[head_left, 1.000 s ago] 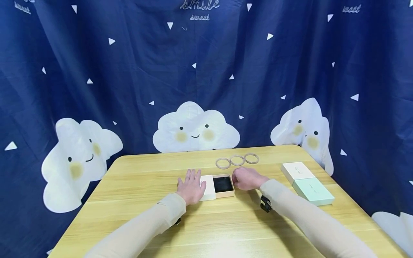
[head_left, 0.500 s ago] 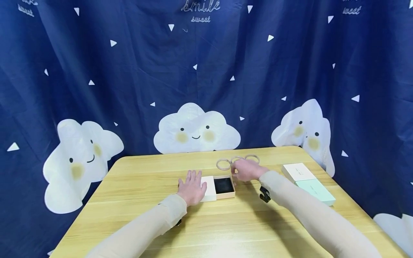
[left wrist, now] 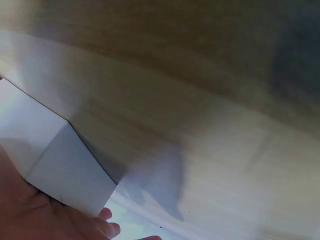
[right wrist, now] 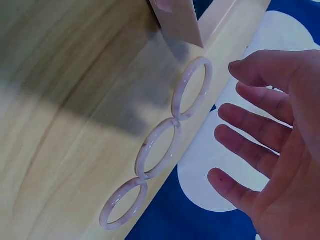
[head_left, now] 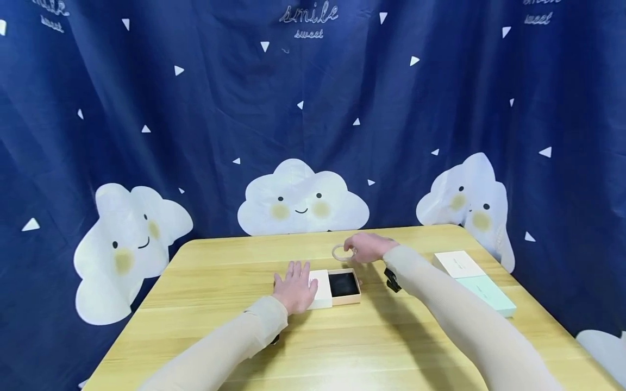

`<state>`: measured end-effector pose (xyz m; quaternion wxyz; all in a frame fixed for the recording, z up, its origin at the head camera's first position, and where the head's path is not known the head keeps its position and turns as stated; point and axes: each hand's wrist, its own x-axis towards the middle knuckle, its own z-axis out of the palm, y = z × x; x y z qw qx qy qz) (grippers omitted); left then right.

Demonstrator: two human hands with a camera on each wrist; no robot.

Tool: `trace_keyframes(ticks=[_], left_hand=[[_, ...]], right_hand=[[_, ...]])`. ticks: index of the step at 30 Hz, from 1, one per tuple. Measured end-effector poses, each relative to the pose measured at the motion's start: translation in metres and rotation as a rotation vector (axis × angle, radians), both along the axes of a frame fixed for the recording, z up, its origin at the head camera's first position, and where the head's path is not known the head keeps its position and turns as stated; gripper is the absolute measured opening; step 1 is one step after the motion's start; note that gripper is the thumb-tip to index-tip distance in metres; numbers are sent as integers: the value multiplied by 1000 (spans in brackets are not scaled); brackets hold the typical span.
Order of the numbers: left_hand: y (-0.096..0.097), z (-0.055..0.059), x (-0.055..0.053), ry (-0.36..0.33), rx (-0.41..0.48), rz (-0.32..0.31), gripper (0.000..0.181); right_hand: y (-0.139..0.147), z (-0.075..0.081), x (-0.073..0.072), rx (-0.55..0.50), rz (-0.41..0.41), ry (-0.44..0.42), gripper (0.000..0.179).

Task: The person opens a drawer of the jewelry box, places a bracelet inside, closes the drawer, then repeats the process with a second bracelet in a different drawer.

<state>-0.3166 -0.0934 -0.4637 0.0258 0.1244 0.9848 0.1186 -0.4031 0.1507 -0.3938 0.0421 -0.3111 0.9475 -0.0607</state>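
Observation:
My left hand (head_left: 295, 290) rests with straight fingers against the left part of a white box sleeve (head_left: 320, 291). In the left wrist view its palm lies along the white box (left wrist: 70, 172). A pinkish drawer (head_left: 346, 301) with a black pad (head_left: 343, 284) sticks out of the sleeve's right side. Beyond the drawer, my right hand (head_left: 369, 247) hovers over three pale pinkish bangles. The right wrist view shows this hand (right wrist: 280, 120) with loosely bent fingers, apart from the near bangle (right wrist: 176, 97), the middle bangle (right wrist: 140, 152) and the far bangle (right wrist: 107, 207). In the head view the hand hides most of them.
A white box (head_left: 458, 264) and a mint green box (head_left: 486, 294) lie end to end on the right side of the wooden table (head_left: 220, 271). Behind the table's far edge hangs a dark blue curtain (head_left: 210, 136) with cloud prints.
My right hand has moved away from the drawer's right end, up and forward over the bangles. The left hand stays on the sleeve. The head view has shifted slightly.

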Motion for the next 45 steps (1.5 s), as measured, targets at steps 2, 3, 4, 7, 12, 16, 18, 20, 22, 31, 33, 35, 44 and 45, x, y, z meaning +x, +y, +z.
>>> trace_keyframes(ticks=[2, 3, 4, 7, 12, 16, 18, 20, 22, 31, 33, 35, 44, 45], left_hand=[[-1, -1, -1, 2, -6, 1, 68], [-1, -1, -1, 0, -13, 4, 68], [-1, -1, -1, 3, -18, 6, 68], [-1, -1, -1, 11, -17, 4, 68], [0, 0, 3, 27, 3, -4, 67], [0, 0, 5, 30, 9, 1, 66], [-1, 0, 5, 31, 9, 3, 66], [-1, -1, 4, 33, 8, 5, 66], [0, -2, 4, 36, 7, 8, 66], [1, -2, 1, 35, -12, 12, 66], [1, -3, 0, 38, -22, 17, 66], [1, -6, -1, 39, -39, 22, 66], [2, -7, -1, 45, -43, 18, 66], [2, -7, -2, 51, -41, 20, 65]], right_hand=[[-2, 0, -4, 1, -6, -14, 35], [-4, 1, -6, -4, -6, -19, 36], [-5, 1, -7, -6, -6, -18, 37], [-7, 2, -11, -8, -16, -30, 40], [-8, -4, -21, -1, -40, -63, 46], [-10, -9, -30, 0, -53, -81, 50], [-11, -12, -35, 6, -63, -86, 52], [-12, -14, -39, 15, -69, -88, 54], [-14, -16, -43, 20, -74, -92, 58], [-21, -24, -52, 28, -167, -131, 77], [-22, -27, -55, 35, -177, -136, 79], [-23, -30, -58, 43, -187, -147, 79], [-24, -45, -79, 67, -216, -182, 74], [-24, -48, -83, 71, -225, -186, 76]])
